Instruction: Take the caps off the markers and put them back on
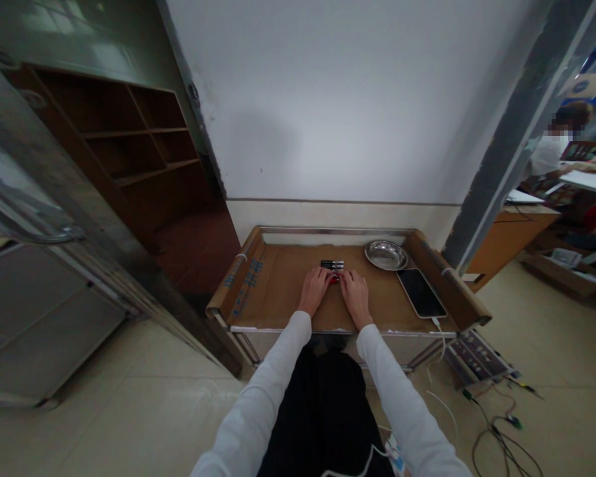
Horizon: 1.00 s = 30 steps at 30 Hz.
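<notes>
Both of my hands are close together over the middle of a brown cardboard-covered cart top. A small red item with a dark part lies between my fingertips; its kind is too small to make out. My left hand has its fingers curled in at the item's left end. On the other end, the fingers of my right hand are bent in the same way. Just beyond the fingertips, several short black-and-silver cylinders lie side by side. My fingers partly hide the red item.
A round metal dish stands at the back right, with a phone and its white cable in front. Raised cardboard-wrapped sides bound the cart. Cables lie on the floor at right. Another person sits far right.
</notes>
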{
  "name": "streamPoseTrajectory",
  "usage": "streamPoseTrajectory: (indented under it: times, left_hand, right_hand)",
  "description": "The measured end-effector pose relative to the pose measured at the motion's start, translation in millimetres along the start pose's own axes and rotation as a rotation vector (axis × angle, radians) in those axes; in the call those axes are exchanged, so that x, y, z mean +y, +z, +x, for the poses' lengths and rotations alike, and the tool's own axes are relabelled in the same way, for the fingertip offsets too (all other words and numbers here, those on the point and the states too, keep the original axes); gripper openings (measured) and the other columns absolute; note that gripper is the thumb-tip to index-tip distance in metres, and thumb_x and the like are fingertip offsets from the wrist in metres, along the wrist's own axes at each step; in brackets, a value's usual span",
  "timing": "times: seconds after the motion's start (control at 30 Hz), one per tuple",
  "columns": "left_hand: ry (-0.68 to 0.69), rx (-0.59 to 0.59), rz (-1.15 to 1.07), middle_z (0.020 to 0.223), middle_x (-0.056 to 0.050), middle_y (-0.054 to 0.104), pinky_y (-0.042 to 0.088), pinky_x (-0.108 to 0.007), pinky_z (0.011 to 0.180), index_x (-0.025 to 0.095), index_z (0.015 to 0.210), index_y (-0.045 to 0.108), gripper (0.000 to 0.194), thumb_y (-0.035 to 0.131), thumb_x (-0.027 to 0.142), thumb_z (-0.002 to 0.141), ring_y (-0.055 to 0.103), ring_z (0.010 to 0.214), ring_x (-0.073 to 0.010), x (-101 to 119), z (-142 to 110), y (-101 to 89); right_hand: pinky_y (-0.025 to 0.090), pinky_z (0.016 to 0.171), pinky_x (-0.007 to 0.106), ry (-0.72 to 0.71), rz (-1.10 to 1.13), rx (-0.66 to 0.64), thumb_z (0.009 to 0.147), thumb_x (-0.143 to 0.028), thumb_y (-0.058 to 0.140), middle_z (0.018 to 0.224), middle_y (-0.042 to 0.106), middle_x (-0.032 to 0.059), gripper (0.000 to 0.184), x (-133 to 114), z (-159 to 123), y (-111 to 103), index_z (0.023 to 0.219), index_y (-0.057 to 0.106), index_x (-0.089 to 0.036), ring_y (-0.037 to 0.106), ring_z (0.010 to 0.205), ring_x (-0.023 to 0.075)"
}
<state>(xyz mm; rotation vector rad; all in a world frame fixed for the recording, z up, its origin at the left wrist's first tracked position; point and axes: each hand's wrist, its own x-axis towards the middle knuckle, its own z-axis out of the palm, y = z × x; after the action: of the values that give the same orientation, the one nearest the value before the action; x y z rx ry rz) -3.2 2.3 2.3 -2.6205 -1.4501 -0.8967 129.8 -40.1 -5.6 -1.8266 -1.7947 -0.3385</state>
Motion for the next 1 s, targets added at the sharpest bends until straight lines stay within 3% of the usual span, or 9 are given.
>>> streamPoseTrajectory:
  times: [0.27, 0.57, 0.8, 1.0]
  left_hand:
    - [0.038, -0.007, -0.123, 0.102, -0.004, 0.062, 0.045, -0.031, 0.092, 0.021, 0.101, 0.06, 0.017, 0.045, 0.026, 0.095, 0.058, 0.1, -0.0172, -1, -4, -4.5]
    - [0.031, 0.068, -0.337, 0.099, -0.004, 0.065, 0.049, -0.034, 0.09, 0.02, 0.108, 0.054, 0.018, 0.046, 0.028, 0.095, 0.062, 0.095, -0.0171, -5, -6, 3.7]
    - [0.038, 0.06, -0.266, 0.105, -0.007, 0.066, 0.047, -0.036, 0.092, 0.018, 0.114, 0.052, 0.022, 0.045, 0.028, 0.095, 0.061, 0.098, -0.0194, -3, -5, 3.9]
    - [0.084, -0.077, -0.168, 0.104, -0.007, 0.066, 0.044, -0.038, 0.091, 0.018, 0.107, 0.06, 0.02, 0.052, 0.029, 0.092, 0.059, 0.1, -0.0224, -3, -3, 3.1]
  right_hand:
    - [0.04, 0.083, 0.032, -0.006, 0.114, -0.037, 0.097, -0.02, 0.033, 0.1, 0.063, 0.0102, 0.028, 3, 0, 4, 0.105, 0.059, -0.016, 0.056, 0.091, 0.0209]
    - [0.046, 0.086, 0.032, -0.117, 0.515, -0.063, 0.096, -0.026, 0.036, 0.107, 0.065, 0.0096, 0.026, 9, -3, 17, 0.112, 0.055, -0.018, 0.061, 0.098, 0.0202]
    - [0.045, 0.086, 0.033, -0.068, 0.432, -0.003, 0.096, -0.027, 0.035, 0.1, 0.065, 0.0087, 0.027, 10, -1, 13, 0.103, 0.06, -0.02, 0.06, 0.093, 0.0201]
    - [0.043, 0.084, 0.032, 0.081, 0.336, 0.084, 0.097, -0.026, 0.034, 0.098, 0.063, 0.0099, 0.03, 13, -2, 10, 0.102, 0.062, -0.018, 0.056, 0.093, 0.0205]
